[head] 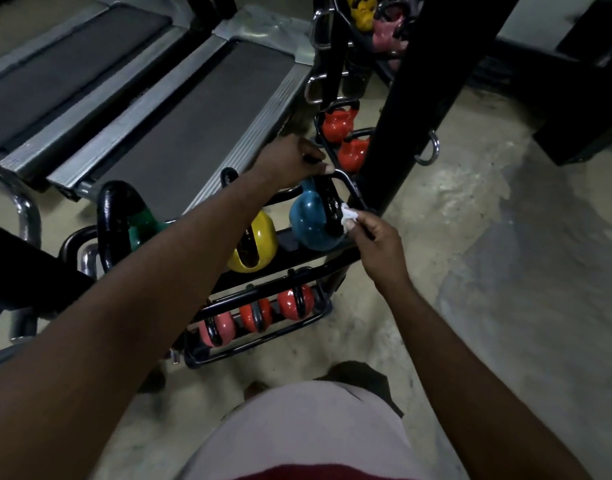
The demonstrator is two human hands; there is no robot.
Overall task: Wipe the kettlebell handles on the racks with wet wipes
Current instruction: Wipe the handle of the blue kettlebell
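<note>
The blue kettlebell (309,223) stands on the rack (353,192), right of one yellow kettlebell (259,245) and one green kettlebell (141,232) (three up there). Three reddish kettlebells (294,303) sit below it. The left hand (292,161) grips its black handle (327,202); the right hand (379,244) pinches one wipe (348,215) against it.

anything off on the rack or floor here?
Nothing spilled or broken. The floor right of the rack is blotchy, light and dark, like worn coating. Left hand grips the blue kettlebell, right hand pinches the wet wipe against its handle.
</note>
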